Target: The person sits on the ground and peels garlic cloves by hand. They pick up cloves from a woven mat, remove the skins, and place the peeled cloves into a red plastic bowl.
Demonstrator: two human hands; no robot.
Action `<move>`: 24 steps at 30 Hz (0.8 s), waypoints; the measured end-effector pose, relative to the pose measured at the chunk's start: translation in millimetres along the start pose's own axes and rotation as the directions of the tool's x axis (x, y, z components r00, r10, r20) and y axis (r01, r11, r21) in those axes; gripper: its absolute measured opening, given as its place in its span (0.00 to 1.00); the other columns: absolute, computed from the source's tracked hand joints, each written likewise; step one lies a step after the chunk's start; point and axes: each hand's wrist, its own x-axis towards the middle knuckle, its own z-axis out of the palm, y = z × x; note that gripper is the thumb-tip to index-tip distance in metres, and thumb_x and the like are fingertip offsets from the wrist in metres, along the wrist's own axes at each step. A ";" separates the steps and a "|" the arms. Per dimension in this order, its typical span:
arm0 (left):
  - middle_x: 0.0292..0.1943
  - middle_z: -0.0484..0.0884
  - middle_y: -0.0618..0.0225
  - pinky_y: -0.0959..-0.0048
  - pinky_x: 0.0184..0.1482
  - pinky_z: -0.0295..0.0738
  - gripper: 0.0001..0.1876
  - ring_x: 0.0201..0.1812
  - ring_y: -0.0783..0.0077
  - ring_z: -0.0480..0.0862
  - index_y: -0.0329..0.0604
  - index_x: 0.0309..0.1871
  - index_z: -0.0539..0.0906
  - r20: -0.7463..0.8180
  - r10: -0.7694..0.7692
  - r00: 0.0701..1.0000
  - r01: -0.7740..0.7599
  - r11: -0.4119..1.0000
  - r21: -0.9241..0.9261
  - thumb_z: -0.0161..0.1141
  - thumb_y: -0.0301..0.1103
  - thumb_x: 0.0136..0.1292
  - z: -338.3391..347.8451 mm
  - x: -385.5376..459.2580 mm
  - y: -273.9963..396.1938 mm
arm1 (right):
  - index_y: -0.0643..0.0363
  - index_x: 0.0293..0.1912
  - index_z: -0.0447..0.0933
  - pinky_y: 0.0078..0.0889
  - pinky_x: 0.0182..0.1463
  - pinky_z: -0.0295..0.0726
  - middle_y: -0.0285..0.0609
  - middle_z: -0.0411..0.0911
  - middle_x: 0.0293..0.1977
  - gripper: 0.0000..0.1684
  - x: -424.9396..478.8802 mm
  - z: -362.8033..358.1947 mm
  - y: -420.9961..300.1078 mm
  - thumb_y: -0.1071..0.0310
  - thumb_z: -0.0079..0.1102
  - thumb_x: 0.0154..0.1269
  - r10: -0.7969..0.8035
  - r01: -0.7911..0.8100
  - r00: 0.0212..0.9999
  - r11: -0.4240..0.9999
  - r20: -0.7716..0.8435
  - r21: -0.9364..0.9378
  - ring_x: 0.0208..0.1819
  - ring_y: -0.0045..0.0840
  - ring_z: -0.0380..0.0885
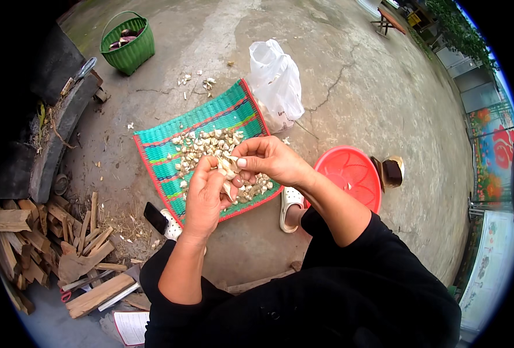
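Observation:
My left hand (206, 191) holds a partly opened garlic bulb (227, 172) over a mat. The thumb and forefinger of my right hand (261, 160) pinch a pale piece at the bulb's upper side. Beneath both hands lies the green woven mat (161, 151) with a red edge. Many garlic bulbs and cloves (196, 145) are spread on it, partly hidden by my hands. To the right of my right forearm stands a red plastic basket (348, 169), with a small pale piece in it. A white plastic bag (278, 87) stands at the mat's upper right corner.
Split firewood (35, 243) is piled at lower left, near a black phone (155, 218) by my left shoe. A green woven basket (129, 52) of eggplants stands at upper left. Garlic scraps (208, 82) lie on the concrete beyond the mat. A low stool (387, 22) is far off at upper right.

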 end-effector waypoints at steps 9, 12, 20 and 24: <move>0.27 0.77 0.66 0.89 0.15 0.56 0.05 0.21 0.85 0.71 0.41 0.43 0.65 0.031 -0.013 0.999 0.016 0.995 -0.101 0.45 0.30 0.67 -2.4 -1.7 3.1 | 0.64 0.42 0.71 0.17 0.27 0.70 0.34 0.74 0.27 0.11 -0.6 9.9 1.6 0.66 0.54 0.66 -0.045 0.045 0.999 0.999 -0.030 -0.014 0.25 0.13 0.70; 0.28 0.77 0.65 0.89 0.15 0.56 0.06 0.21 0.85 0.71 0.40 0.44 0.65 0.037 -0.004 0.999 0.009 0.992 -0.125 0.46 0.31 0.68 -1.6 -1.5 3.8 | 0.63 0.43 0.71 0.17 0.26 0.69 0.34 0.74 0.26 0.11 1.1 6.8 4.7 0.65 0.53 0.67 -0.024 0.024 1.000 0.999 -0.020 0.033 0.25 0.13 0.70; 0.27 0.77 0.66 0.89 0.16 0.58 0.06 0.21 0.85 0.71 0.43 0.42 0.67 0.031 0.028 0.999 -0.030 0.999 0.045 0.51 0.32 0.67 -2.9 -1.9 -1.7 | 0.60 0.42 0.67 0.14 0.30 0.72 0.32 0.75 0.29 0.14 0.9 5.7 4.0 0.68 0.61 0.62 -0.038 0.043 0.998 0.991 0.040 -0.125 0.31 0.12 0.74; 0.27 0.78 0.66 0.89 0.17 0.58 0.06 0.20 0.86 0.72 0.43 0.40 0.69 0.051 -0.020 0.999 0.019 1.000 0.012 0.51 0.33 0.67 -6.2 -1.6 0.5 | 0.61 0.41 0.67 0.14 0.31 0.73 0.32 0.76 0.31 0.14 -2.0 6.0 -1.0 0.71 0.62 0.60 0.017 -0.010 0.998 0.994 0.060 -0.112 0.33 0.12 0.75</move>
